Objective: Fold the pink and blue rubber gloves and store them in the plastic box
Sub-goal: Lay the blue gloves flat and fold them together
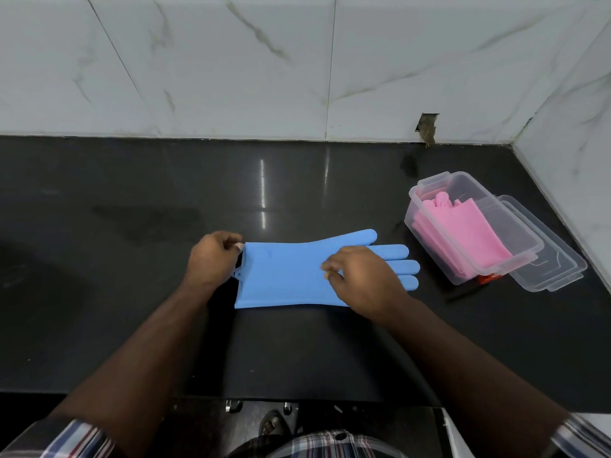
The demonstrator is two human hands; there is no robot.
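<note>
A blue rubber glove (pixel 287 272) lies flat on the black countertop (pixel 132 309), cuff to the left and fingers pointing right. My left hand (pixel 211 257) pinches the cuff edge at its upper left corner. My right hand (pixel 360 276) rests on the palm area near the fingers, its fingertips curled onto the rubber. Folded pink gloves (pixel 469 233) lie inside the clear plastic box (pixel 429 231) at the right.
The box's clear lid (pixel 555 259) lies against its right side, with a small red part (pixel 487 278) under the box's near end. A white marble-tiled wall (pixel 264 67) runs behind and along the right. The counter's front edge is near my body.
</note>
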